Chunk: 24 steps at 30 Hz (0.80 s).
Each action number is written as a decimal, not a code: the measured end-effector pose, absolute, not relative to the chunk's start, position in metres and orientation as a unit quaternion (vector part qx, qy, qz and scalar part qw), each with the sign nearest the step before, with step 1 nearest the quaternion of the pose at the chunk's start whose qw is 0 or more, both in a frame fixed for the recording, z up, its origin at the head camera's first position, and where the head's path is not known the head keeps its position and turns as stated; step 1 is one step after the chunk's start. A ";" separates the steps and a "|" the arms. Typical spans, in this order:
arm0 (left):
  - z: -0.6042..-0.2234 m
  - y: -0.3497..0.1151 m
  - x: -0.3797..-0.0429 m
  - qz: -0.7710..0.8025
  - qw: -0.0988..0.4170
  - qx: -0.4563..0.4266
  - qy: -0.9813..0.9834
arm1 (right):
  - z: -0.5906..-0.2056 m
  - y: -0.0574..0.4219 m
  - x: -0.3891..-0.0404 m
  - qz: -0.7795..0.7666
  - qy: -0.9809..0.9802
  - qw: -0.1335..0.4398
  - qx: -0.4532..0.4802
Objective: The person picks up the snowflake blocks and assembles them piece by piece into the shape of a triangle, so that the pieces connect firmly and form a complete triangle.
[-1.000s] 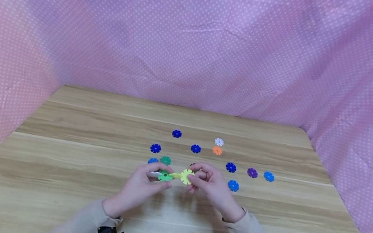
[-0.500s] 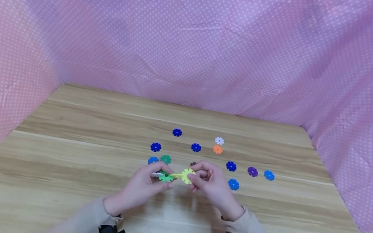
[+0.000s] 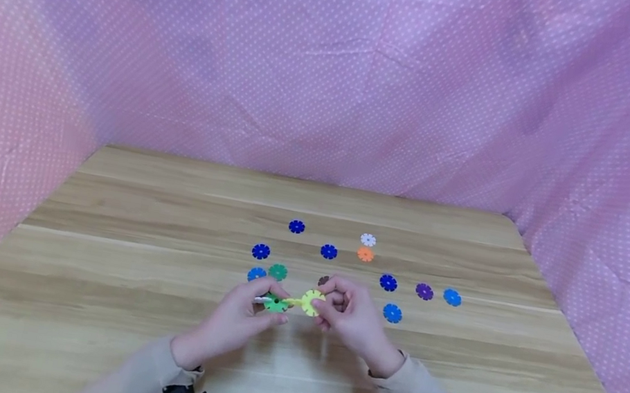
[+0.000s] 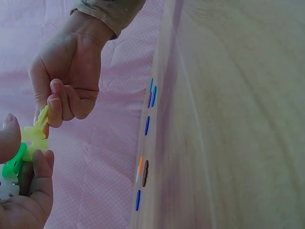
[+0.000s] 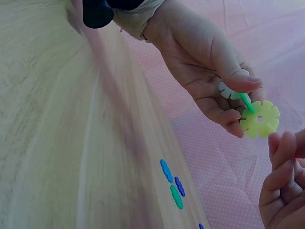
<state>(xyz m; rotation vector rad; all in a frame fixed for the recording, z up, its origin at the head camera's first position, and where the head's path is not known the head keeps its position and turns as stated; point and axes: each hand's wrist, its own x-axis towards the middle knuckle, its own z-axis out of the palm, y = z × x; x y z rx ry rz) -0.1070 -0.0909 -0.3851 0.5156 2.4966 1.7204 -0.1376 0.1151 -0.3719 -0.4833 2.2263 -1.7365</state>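
Observation:
Several slotted snowflake discs are joined in a short chain held above the table between both hands. At its left end are a white disc (image 5: pixel 228 90) and a green disc (image 3: pixel 275 304), which my left hand (image 3: pixel 237 313) grips between thumb and fingers. A yellow disc (image 5: pixel 260 119) is slotted edgewise to the green one. On the right, my right hand (image 3: pixel 353 319) pinches a second yellow disc (image 3: pixel 311 302) by its right edge. In the left wrist view this second disc is tilted against the first, its end hidden by the right fingers.
Loose discs lie flat beyond the hands: several dark blue discs (image 3: pixel 328 251), lighter blue discs (image 3: pixel 392 313), a green disc (image 3: pixel 278 272), a brown one (image 3: pixel 324 281) partly behind the right hand, an orange one (image 3: pixel 365 254), a white one (image 3: pixel 368 239) and a purple one (image 3: pixel 425 292).
Both hands keep their grip on the joined discs in almost the same place. The whole head view shifts slightly; the loose discs stay where they were on the table.

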 end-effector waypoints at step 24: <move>-0.387 -0.091 -0.106 0.552 0.021 0.195 0.810 | -0.371 0.114 -0.135 -0.621 0.750 0.164 -0.159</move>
